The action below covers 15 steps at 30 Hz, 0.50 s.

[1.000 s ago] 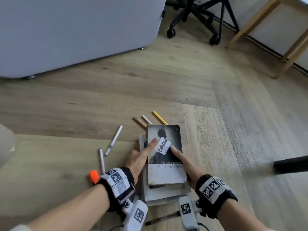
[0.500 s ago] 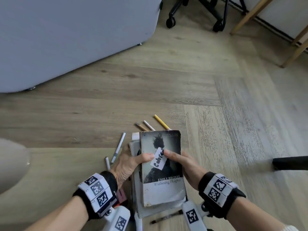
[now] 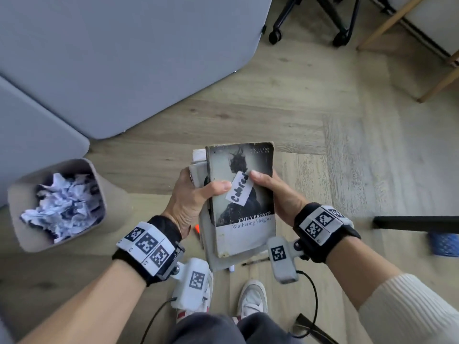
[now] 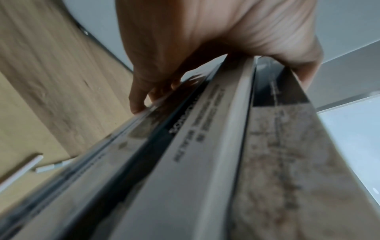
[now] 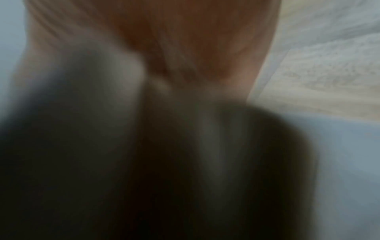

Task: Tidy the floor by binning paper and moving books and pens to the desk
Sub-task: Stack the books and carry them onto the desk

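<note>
My left hand (image 3: 188, 194) and right hand (image 3: 278, 194) grip a stack of books (image 3: 244, 194), thumbs pressed on the top cover. The bin (image 3: 17, 219) beside me holds crumpled paper (image 3: 62, 202).

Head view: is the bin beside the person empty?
No, the bin holds a heap of crumpled paper.

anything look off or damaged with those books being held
The stack of books in both hands sits uneven, lower ones jutting out left. The top book has a scuffed lower edge and a handwritten paper label stuck askew across its cover.
</note>
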Motion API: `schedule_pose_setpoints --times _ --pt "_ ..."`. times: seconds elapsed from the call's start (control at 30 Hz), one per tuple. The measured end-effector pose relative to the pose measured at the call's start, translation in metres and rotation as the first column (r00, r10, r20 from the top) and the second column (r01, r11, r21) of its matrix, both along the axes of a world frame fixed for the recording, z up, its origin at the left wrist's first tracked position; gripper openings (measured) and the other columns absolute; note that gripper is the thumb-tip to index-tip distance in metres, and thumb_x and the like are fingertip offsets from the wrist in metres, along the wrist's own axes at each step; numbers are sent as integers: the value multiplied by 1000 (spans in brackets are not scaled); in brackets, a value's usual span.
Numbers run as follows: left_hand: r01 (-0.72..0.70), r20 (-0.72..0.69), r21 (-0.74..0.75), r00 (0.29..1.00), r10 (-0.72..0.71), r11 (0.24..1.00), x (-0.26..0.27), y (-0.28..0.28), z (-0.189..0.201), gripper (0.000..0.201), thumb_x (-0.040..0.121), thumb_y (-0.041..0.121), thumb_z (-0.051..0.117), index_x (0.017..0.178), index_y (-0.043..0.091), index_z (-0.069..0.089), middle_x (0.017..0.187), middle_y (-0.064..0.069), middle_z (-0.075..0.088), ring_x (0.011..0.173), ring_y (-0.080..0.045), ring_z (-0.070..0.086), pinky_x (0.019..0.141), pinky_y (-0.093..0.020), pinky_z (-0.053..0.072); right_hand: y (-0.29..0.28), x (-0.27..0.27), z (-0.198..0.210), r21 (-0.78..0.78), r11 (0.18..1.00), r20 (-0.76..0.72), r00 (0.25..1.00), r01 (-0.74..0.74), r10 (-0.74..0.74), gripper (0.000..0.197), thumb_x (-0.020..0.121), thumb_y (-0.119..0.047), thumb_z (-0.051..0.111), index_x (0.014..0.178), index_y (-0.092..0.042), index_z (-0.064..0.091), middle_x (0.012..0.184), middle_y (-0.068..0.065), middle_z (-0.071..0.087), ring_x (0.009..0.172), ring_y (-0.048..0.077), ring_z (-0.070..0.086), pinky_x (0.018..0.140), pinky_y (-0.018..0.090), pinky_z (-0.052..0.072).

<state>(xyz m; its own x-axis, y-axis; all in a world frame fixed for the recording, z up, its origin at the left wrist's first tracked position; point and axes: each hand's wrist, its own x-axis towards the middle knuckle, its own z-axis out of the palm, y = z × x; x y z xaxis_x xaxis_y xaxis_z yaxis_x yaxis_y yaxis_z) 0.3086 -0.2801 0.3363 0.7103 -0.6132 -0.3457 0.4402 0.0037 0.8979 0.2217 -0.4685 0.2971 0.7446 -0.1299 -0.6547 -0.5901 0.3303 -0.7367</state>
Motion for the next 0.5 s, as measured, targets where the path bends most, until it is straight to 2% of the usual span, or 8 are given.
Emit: schedule_pose_setpoints --times 0.07,0.13,0.2,0.27,0.37,0.43,0.5 --pt "8 17 -2 1000 -8 1000 3 12 50 45 67 25 75 107 6 68 105 -14 72 97 -31 70 79 -37 57 13 -1 47 -17 1000 -11 1000 -6 6 87 69 -58 76 138 -16 43 129 9 61 119 29 58 105 55 40" --pt "30 43 10 999 -31 999 4 24 103 44 65 27 75 105 8 69 102 -11 74 95 -28 71 78 -34 57 26 -3 99 -26 999 -14 1000 -23 23 81 72 -60 73 137 -22 45 130 5 61 122 29 56 107 62 31" --pt "42 62 11 997 -42 999 2 31 156 47 65 29 74 105 6 68 102 -12 73 94 -28 70 79 -36 57 36 -8 152 -36 999 2 1000 20 -20 82 71 -60 74 138 -24 43 130 4 61 122 29 56 108 65 25" --pt "61 90 8 994 -61 998 -3 36 208 49 66 31 73 107 4 67 103 -15 72 96 -29 70 83 -40 56 45 -16 208 -43 994 43 994 102 -100 89 68 -55 79 140 -20 40 129 8 61 119 30 58 105 61 36" --pt "137 117 6 984 -137 991 -9 37 276 53 68 33 73 110 2 65 106 -17 71 100 -31 68 92 -50 52 55 -32 287 -44 978 147 970 204 -196 94 65 -44 83 142 -22 33 132 11 58 117 28 61 98 50 48" --pt "190 120 -9 975 -187 982 -13 35 314 55 71 34 74 115 4 63 111 -18 69 105 -33 66 96 -56 48 58 -45 331 -37 962 173 949 272 -262 103 63 -42 85 145 -22 27 130 11 60 115 27 62 100 50 47" --pt "284 116 -27 953 -279 958 -21 28 347 61 72 38 75 119 2 61 116 -21 66 110 -36 63 98 -58 45 59 -62 371 -59 955 193 942 292 -276 100 65 -47 83 145 -18 30 129 13 61 117 30 60 104 54 43"
